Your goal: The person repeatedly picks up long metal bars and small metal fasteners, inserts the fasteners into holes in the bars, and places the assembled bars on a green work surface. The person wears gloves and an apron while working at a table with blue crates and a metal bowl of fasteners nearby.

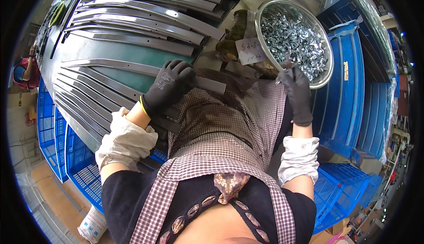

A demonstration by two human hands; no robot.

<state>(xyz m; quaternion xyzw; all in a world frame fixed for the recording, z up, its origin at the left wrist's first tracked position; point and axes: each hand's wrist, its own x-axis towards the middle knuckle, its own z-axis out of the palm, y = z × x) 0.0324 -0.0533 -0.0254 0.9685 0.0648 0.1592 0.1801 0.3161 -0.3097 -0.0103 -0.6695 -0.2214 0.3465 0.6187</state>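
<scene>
My left hand [170,83], in a black glove, is closed around a long dark grey strip [211,85] near its end. The strip's end pokes out to the right of the glove, over my lap, and its length runs left across the table. At the near side of a round bowl [264,41], my right hand [298,95], also black-gloved, has its fingertips pinched together on a small shiny metal clip [278,81], mostly covered by the fingers. A heap of similar small metal clips [295,36] fills the bowl.
Many more dark strips [145,6] lie in rows on the green-topped table [132,81]. A paper with handwriting [250,50] lies beside the bowl. Large blue bins [342,78] stand on the right, blue crates [81,173] at lower left. Another person [27,73] is at far left.
</scene>
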